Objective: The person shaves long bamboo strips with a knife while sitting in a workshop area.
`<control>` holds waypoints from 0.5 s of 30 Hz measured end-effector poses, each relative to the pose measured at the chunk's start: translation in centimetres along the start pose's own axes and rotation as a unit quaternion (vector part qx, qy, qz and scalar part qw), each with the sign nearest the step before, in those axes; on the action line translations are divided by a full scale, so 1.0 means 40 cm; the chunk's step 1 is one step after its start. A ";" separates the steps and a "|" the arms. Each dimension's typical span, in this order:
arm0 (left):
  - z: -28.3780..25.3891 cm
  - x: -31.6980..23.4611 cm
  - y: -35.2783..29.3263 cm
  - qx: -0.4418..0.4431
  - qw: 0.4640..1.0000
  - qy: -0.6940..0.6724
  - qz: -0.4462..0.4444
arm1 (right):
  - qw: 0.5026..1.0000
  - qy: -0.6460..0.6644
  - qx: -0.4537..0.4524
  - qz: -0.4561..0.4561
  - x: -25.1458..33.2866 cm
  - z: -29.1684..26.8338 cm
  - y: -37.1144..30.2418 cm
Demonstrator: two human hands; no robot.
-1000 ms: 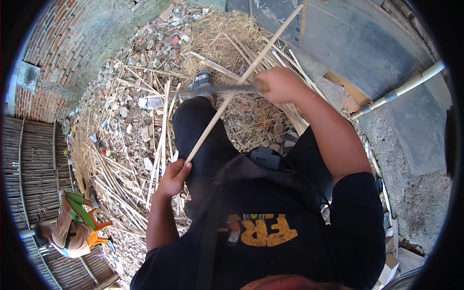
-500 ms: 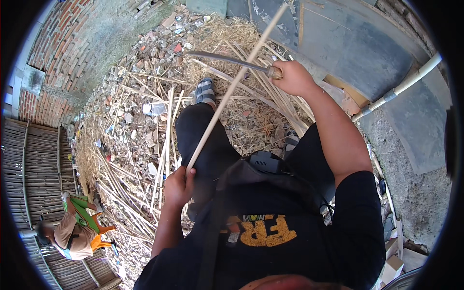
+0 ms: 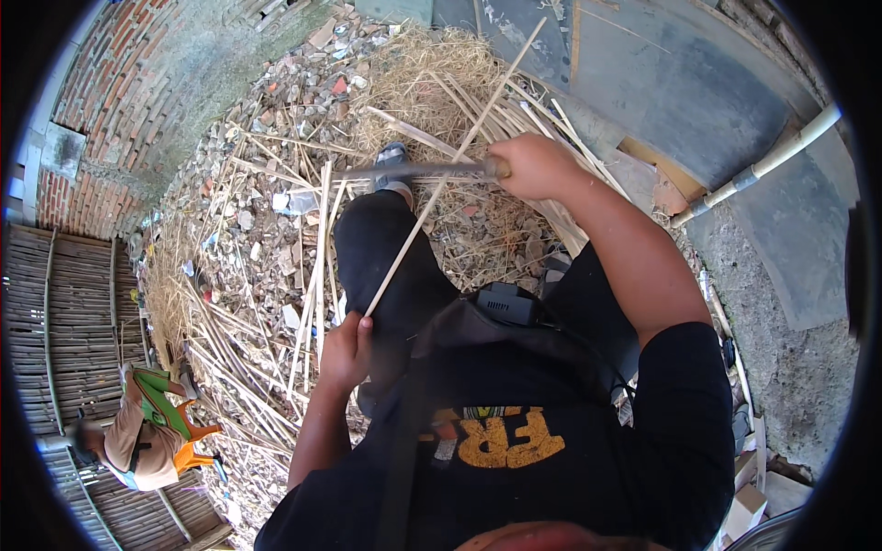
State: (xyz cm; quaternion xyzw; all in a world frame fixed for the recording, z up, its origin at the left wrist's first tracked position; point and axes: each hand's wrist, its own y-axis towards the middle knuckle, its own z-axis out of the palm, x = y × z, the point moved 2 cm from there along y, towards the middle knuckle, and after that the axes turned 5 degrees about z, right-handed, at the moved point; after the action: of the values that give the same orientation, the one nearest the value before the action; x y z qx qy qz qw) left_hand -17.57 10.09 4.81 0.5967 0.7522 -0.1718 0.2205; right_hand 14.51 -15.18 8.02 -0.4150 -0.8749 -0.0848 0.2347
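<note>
Closed around the lower end of a long pale bamboo strip (image 3: 404,244), my left hand (image 3: 344,351) rests beside my left thigh. The strip slants up and away to the right, across my knee. My right hand (image 3: 535,167) grips the wooden handle of a machete (image 3: 404,171), whose blade is smeared by motion and points left. The blade crosses the strip just left of the handle, above my sandalled left foot (image 3: 390,161). Whether blade and strip touch, I cannot tell.
Bamboo strips (image 3: 243,367) lie in heaps over rubble at left, and more (image 3: 570,138) lie at right. Straw shavings (image 3: 432,73) are piled ahead. Grey sheets (image 3: 680,110) and a pale pipe (image 3: 781,156) stand at right. Another person (image 3: 142,441) is at far left on an orange chair (image 3: 195,450).
My right hand has brought the machete down along the strip, toward me and slightly left. The strip now shows its thinner side. My left hand keeps its hold in nearly the same place.
</note>
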 end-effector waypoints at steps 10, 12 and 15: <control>-0.001 -0.003 0.000 -0.001 1.000 -0.003 -0.009 | 0.997 -0.022 0.033 -0.061 0.030 0.031 -0.006; 0.007 -0.002 -0.001 -0.009 1.000 0.011 -0.006 | 0.997 0.050 0.047 -0.037 -0.042 0.055 0.042; 0.004 0.002 0.011 0.006 1.000 0.005 -0.003 | 0.997 0.055 -0.032 0.038 -0.114 0.015 0.077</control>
State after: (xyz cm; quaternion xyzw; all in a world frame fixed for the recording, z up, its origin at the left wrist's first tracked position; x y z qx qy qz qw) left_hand -17.16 10.17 4.63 0.5963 0.7542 -0.1744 0.2128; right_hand 19.15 -16.13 5.16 -0.4499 -0.8412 -0.1266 0.2717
